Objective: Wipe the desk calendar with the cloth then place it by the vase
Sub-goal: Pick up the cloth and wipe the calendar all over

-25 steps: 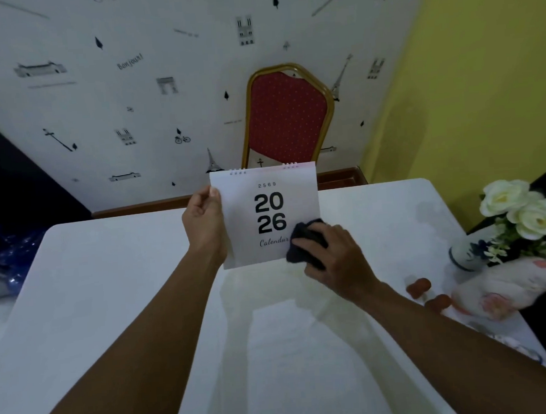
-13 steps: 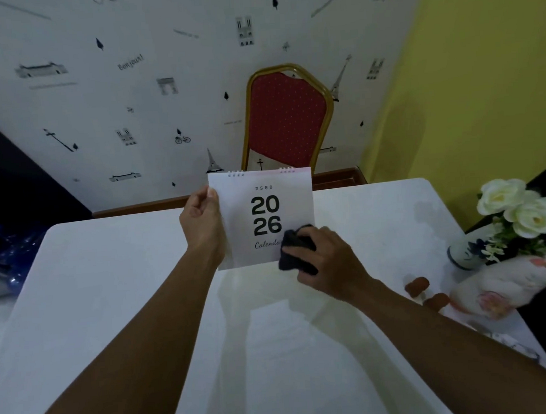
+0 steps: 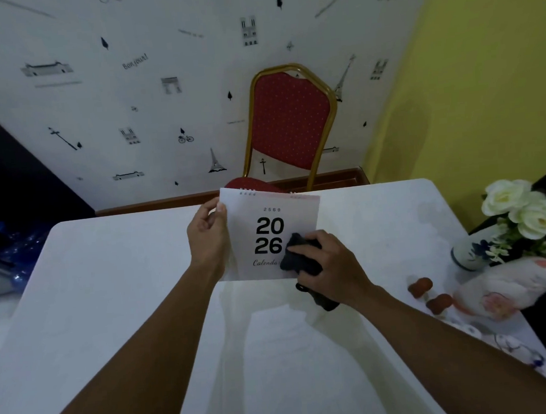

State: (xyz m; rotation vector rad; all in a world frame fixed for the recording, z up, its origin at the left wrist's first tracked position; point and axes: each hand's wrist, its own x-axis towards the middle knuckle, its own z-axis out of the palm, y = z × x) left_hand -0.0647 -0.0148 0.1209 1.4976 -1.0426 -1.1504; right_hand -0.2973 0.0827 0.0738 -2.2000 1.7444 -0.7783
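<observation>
A white desk calendar printed "2026" is held upright over the middle of the white table. My left hand grips its left edge, thumb near the top corner. My right hand presses a dark cloth against the calendar's lower right part, covering the end of the word "Calendar". A tail of the cloth hangs below my palm. The blue-and-white vase with white flowers stands at the table's right edge, well to the right of the calendar.
A white and pink soft toy lies in front of the vase, with two small red-brown things beside it. A red chair with a gold frame stands behind the table's far edge. Small white items lie along the right front edge.
The calendar has dropped a little lower and tilted back, its top now at the table's far edge. My right hand with the cloth slid left, then back right and up across the lower face.
</observation>
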